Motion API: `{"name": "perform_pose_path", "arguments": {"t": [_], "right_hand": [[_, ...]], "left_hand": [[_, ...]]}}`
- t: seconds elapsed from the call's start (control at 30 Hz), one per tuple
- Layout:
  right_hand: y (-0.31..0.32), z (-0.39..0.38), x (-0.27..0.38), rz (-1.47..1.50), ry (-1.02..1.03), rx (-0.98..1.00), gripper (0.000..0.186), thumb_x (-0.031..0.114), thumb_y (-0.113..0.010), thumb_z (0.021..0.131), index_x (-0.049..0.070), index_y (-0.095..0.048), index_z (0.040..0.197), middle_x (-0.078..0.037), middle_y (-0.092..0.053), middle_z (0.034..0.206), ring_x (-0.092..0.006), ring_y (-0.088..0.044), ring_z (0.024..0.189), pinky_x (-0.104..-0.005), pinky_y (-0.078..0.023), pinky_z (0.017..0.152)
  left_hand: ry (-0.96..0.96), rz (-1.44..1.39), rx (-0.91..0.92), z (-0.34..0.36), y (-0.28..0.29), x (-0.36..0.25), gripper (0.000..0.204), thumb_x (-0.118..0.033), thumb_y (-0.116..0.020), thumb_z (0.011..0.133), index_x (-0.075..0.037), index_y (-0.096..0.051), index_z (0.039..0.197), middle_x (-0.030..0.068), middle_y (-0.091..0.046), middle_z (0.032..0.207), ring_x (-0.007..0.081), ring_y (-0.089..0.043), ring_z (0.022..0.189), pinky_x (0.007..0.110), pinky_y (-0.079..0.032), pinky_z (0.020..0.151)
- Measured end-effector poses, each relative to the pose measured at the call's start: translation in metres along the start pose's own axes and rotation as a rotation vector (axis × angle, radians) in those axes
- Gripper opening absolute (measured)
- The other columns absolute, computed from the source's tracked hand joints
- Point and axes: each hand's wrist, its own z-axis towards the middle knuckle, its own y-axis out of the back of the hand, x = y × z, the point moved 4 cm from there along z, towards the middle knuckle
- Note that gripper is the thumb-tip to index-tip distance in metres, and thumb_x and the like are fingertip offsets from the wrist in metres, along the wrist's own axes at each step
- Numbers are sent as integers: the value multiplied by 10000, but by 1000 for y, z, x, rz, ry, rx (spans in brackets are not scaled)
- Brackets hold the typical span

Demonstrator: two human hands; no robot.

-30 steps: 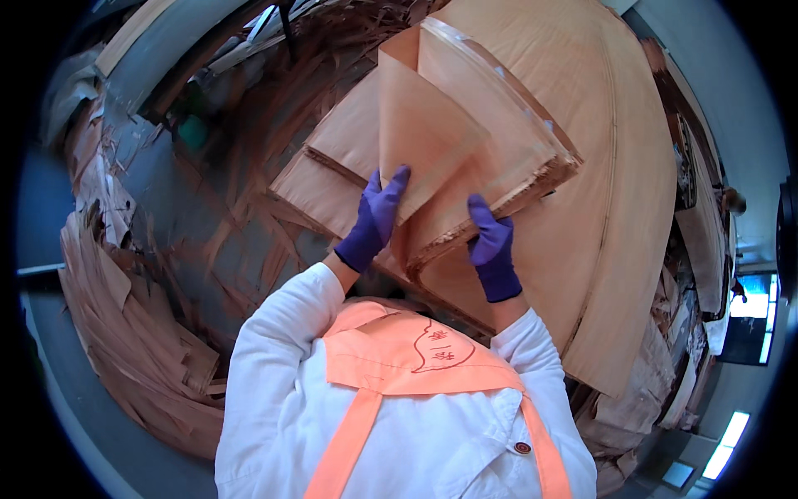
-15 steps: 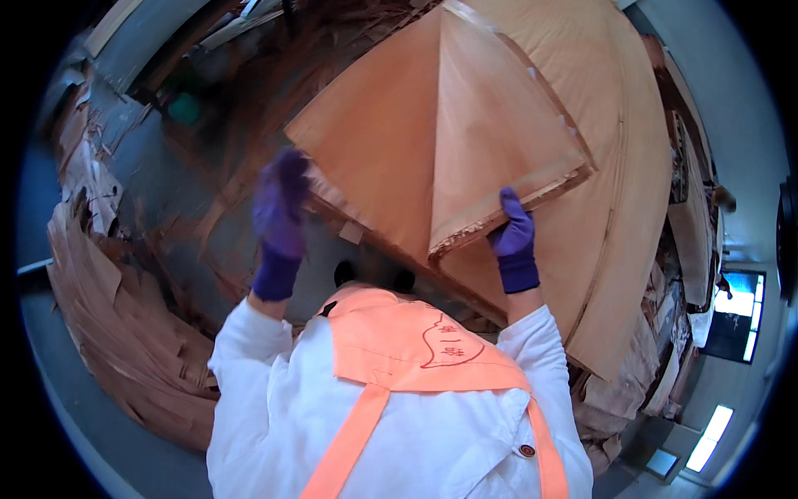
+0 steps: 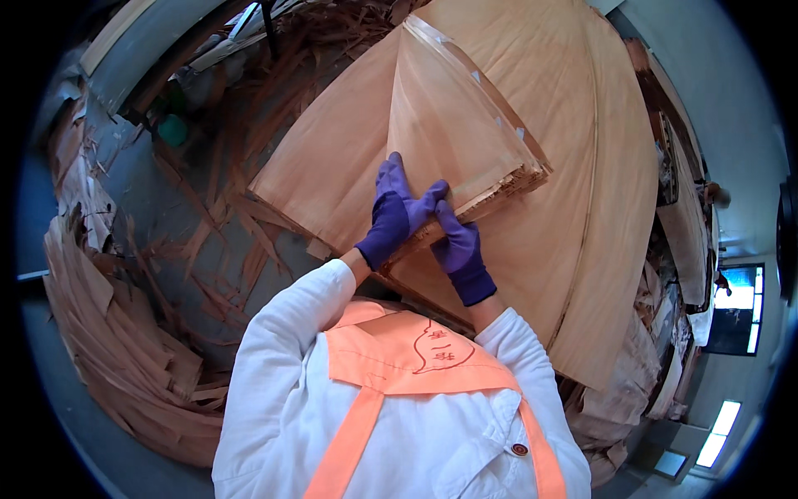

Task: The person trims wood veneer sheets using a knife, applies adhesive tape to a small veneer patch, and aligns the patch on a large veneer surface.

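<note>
A thick stack of reddish-brown wood veneer sheets [image 3: 465,141] lies in front of me, its ragged cut ends along the near right edge. To its left a veneer sheet [image 3: 324,145] spreads flat, meeting the stack along a slanting line. My left hand [image 3: 395,208], in a purple glove, rests on the veneer with fingers stretched out and thumb toward the stack's near edge. Close beside it, my right hand [image 3: 461,258], gloved the same, grips that near edge; some of its fingers are hidden. The two hands almost touch.
Larger veneer sheets [image 3: 615,183] lie beneath and to the right of the stack. Torn veneer strips [image 3: 199,233] litter the floor on the left, beside a heap of scrap veneer [image 3: 116,349]. A green round object [image 3: 172,130] sits at the far left.
My left hand has come right from the left sheet's outer edge onto the veneer by the stack. My right hand has shifted left along the near edge.
</note>
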Motion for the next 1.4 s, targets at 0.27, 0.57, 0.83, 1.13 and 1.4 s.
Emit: {"name": "perform_pose_path", "arguments": {"t": [0.27,0.57,0.83,1.13,1.4], "right_hand": [[18,4,-4,-238,156,9,255,62,-609,855,-22,-603,1095,-71,-600,1109,-127,-581,962,-290,-488,817],[-5,-2,2,-12,56,-27,290,66,-606,859,11,-560,1140,-58,-590,1100,-145,-582,971,-316,-491,832],[16,0,6,-343,171,62,374,67,-575,881,63,-477,1242,-29,-570,1116,-148,-570,997,-323,-477,872],[4,-1,8,-71,72,-83,268,140,-622,867,27,-599,1109,-25,-614,1045,-110,-590,922,-275,-499,749],[12,-1,6,-106,42,-141,105,144,-626,866,95,-594,954,32,-574,828,-97,-584,770,-284,-494,655]], "left_hand": [[132,-790,69,2,21,4,534,-234,-617,863,1,-393,1287,135,-533,1187,182,-546,1005,292,-455,848],[-493,33,-431,-26,125,-22,582,-204,-620,847,39,-362,1308,217,-474,1259,331,-473,1153,360,-360,981],[-11,-171,48,5,-2,-2,897,-496,-628,759,71,-256,1346,278,-341,1326,373,-363,1228,401,-298,1027],[74,-677,57,4,0,0,666,-272,-621,844,41,-300,1337,173,-556,1137,238,-537,1052,316,-422,897],[-138,-377,-418,8,95,51,371,-141,-488,930,31,-445,1256,148,-516,1231,206,-514,1091,288,-396,932]]}}
